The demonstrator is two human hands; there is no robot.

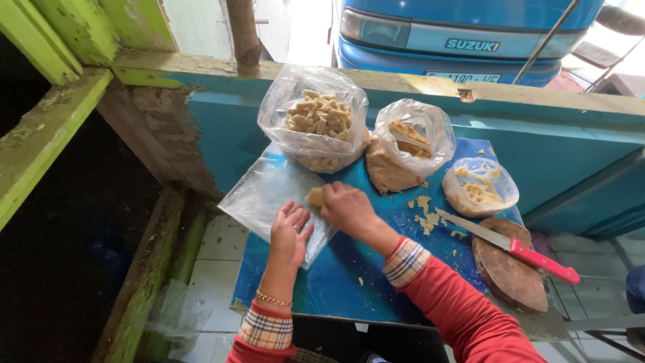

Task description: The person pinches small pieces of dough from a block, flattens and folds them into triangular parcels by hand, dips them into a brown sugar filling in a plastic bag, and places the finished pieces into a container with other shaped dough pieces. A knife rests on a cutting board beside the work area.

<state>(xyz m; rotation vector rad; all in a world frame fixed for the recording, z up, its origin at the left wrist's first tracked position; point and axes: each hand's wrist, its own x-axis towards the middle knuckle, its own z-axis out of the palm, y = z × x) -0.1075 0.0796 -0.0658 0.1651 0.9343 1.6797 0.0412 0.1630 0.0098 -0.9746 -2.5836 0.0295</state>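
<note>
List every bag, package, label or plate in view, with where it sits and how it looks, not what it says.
Clear plastic bag: back left of the blue table, open, full of pale cut pieces.
Second clear bag: right of it, holding tan crumbly food.
Flat empty clear bag: front left, under the left hand.
Vehicle number plate: behind the ledge, pale, rectangular.
Badge: above it, on the blue vehicle.

A low blue wall [571, 144] ran along the back, with a worn yellow top edge. Behind it stood the front of a blue van [457, 33] in bright daylight. A brown wooden post [243, 30] rose from the wall. Green painted beams [47, 128] sloped on the left beside a dark gap. White floor tiles [218, 269] lay below.
</note>
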